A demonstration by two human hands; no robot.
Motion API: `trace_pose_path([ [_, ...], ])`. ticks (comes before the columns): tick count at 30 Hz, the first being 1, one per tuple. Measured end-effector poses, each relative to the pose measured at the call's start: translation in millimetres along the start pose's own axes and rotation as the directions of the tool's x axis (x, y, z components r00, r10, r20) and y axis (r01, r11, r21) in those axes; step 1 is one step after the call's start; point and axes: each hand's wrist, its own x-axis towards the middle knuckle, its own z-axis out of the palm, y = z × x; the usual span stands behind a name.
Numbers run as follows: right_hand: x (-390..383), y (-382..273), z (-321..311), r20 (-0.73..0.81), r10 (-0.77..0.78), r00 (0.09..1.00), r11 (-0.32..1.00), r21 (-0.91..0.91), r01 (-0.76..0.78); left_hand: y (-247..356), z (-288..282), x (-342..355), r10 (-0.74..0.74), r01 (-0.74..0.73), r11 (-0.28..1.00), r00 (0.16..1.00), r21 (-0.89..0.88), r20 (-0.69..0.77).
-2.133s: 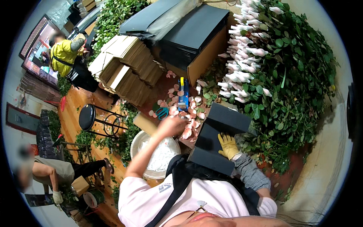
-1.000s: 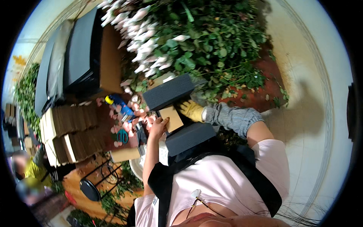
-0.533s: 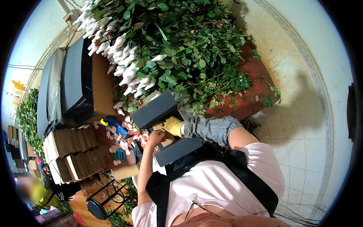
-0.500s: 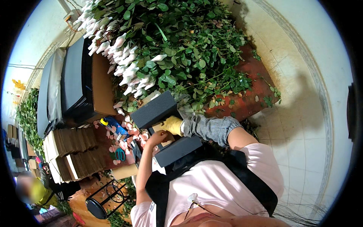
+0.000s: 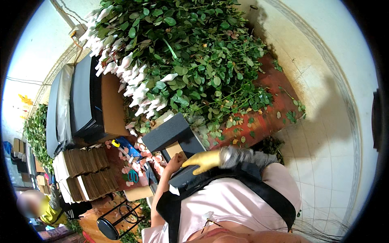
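Observation:
In front of me lies a dark grey corrugated cardboard wrap (image 5: 168, 131), its far flap raised and its near flap (image 5: 184, 177) close to my body. Between the flaps sits a tan cardboard piece (image 5: 175, 149). My bare left hand (image 5: 175, 163) is closed at the edge of that piece, and what its fingers hold is hidden. My right hand (image 5: 204, 160), in a yellow glove with a checked sleeve, reaches over the near flap from the right. Its fingers are stretched out and parted, with nothing visible in them.
Rose stems with leaves (image 5: 202, 60) and white-sleeved heads (image 5: 133, 77) are heaped beyond. Leftward stand dark cardboard sheets (image 5: 86, 101), stacked tan cardboard (image 5: 89, 162), teal scissors (image 5: 133, 175), a blue box (image 5: 127, 148), scattered petals and a black stool (image 5: 107, 228). Another person (image 5: 54, 208) is far left.
My right hand has drawn back from between the flaps toward my body, its fingers now stretched out. My left hand has shifted slightly nearer me. The view has tilted a little.

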Motion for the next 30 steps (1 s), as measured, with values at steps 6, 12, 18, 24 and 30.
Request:
trace_pose_path([
  [6, -22, 0, -226, -0.811, -0.128, 0.570, 0.979, -0.194, -0.056, -20, 10, -12, -0.003, -0.001, 0.999, 0.996, -0.034, -0.095],
  [12, -49, 127, -341, -0.898, -0.122, 0.423, 0.413, -0.433, -0.801, -12, 3, -9, 0.020, -0.030, 0.991, 0.997, -0.127, -0.081],
  [18, -71, -14, -241, -0.637, -0.273, 0.721, 0.485, -0.738, -0.469, -4, 4, -16, -0.042, 0.022, 0.984, 0.993, -0.179, -0.109],
  [24, -88, 85, -70, -0.351, 0.175, 0.920, 0.529, -0.755, -0.388, -54, -25, -8, -0.039, 0.180, 0.850, 0.959, -0.494, 0.282],
  [30, -104, 143, -8, -0.237, 0.296, 0.925, 0.772, -0.511, -0.378, 19, -32, -38, 0.150, -0.144, 0.988, 0.979, -0.048, 0.135],
])
